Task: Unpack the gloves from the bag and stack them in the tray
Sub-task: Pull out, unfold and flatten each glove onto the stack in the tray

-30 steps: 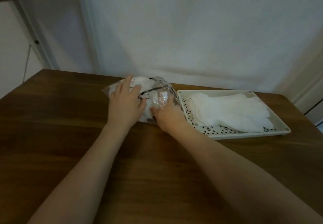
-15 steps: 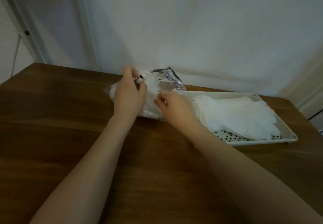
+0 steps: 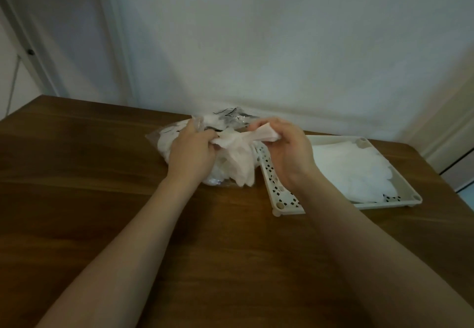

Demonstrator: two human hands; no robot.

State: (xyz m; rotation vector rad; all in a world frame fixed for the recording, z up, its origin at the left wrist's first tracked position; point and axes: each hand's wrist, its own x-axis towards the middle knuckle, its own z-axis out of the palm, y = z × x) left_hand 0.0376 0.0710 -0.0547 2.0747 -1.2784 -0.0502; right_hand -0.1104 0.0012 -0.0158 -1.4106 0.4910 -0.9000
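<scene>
A clear plastic bag [image 3: 164, 139] holding white gloves lies on the wooden table, just left of a cream perforated tray [image 3: 273, 177]. A white glove [image 3: 239, 158] is stretched between both hands above the bag. My left hand [image 3: 191, 152] pinches one end of it at the bag's mouth. My right hand [image 3: 287, 148] grips the other end, over the tray's left edge. A pile of white gloves [image 3: 354, 167] lies flat in the tray.
The wooden table [image 3: 89, 199] runs to a white wall behind. A door frame [image 3: 451, 133] stands at the far right and a shelf post [image 3: 30, 53] at the far left.
Both hands have lifted off the bag. A glove that was inside the bag is now pulled out and stretched between them, with the right hand moved up and right.
</scene>
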